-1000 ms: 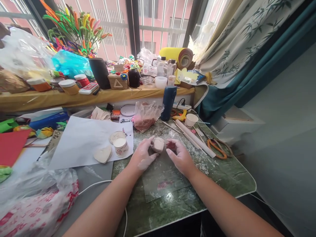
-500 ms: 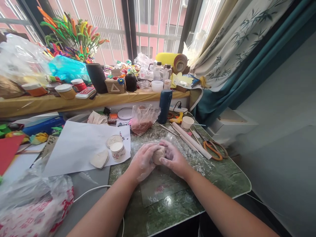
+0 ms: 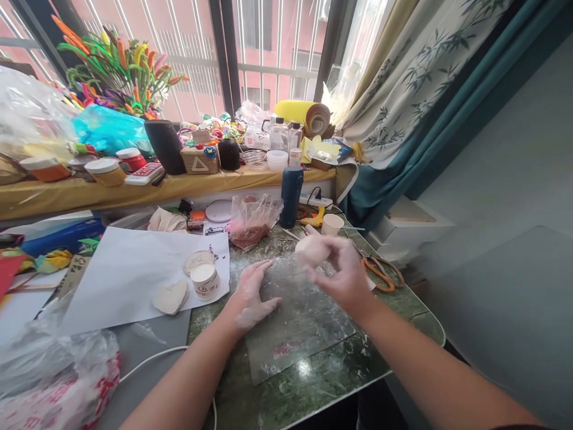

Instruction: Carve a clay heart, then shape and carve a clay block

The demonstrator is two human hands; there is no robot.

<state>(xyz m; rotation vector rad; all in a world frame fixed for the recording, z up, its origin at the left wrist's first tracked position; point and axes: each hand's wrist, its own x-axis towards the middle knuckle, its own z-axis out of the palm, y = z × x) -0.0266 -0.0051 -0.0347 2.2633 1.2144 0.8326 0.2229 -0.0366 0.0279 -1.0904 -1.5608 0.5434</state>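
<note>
My right hand is lifted above the green marble table and grips a pale lump of clay; the hand is blurred by motion. Flat on the table lies my left hand, fingers stretched out, pressing the left edge of a clear plastic sheet dusted with white powder. It holds nothing. Both hands are smeared with white powder.
A white paper sheet at left carries a small cup, a round lid and a heart-shaped clay piece. A plastic bag, dark bottle, paper cup, rolling stick and orange scissors lie behind. A cluttered shelf runs along the window.
The right hand lifted the clay lump off the table and moved it up and right. The left hand let go of it and now lies flat on the sheet.
</note>
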